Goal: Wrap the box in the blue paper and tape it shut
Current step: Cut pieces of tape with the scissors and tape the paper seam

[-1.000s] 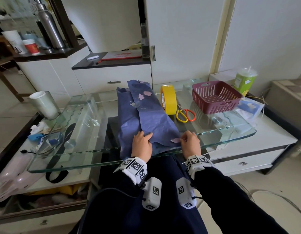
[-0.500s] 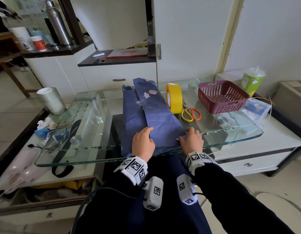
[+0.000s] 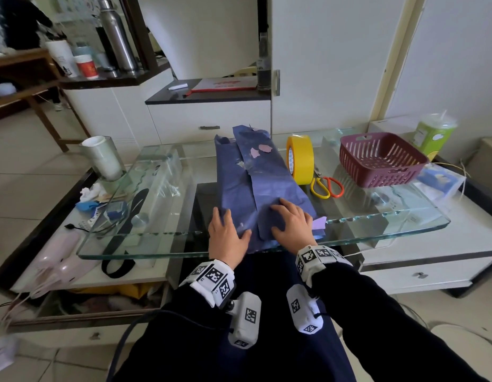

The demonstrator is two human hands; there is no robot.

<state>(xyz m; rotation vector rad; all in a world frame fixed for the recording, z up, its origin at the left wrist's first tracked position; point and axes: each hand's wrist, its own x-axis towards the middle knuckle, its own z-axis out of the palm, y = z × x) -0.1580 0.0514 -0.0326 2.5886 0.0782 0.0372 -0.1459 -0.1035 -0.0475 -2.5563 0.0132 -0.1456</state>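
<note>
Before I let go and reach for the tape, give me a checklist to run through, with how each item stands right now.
1. Blue paper overlap lies flat along the top: ok.
2. Right hand presses the overlapping flap down: ok.
3. Left hand rests flat on the paper's left side: ok.
4. Yellow tape roll stands on edge on the glass table, right of the paper, with nothing in the way: ok.
5. Scissors lie beside the roll: ok.
6. Seam already taped: cannot tell; the hands cover the near end.
</note>
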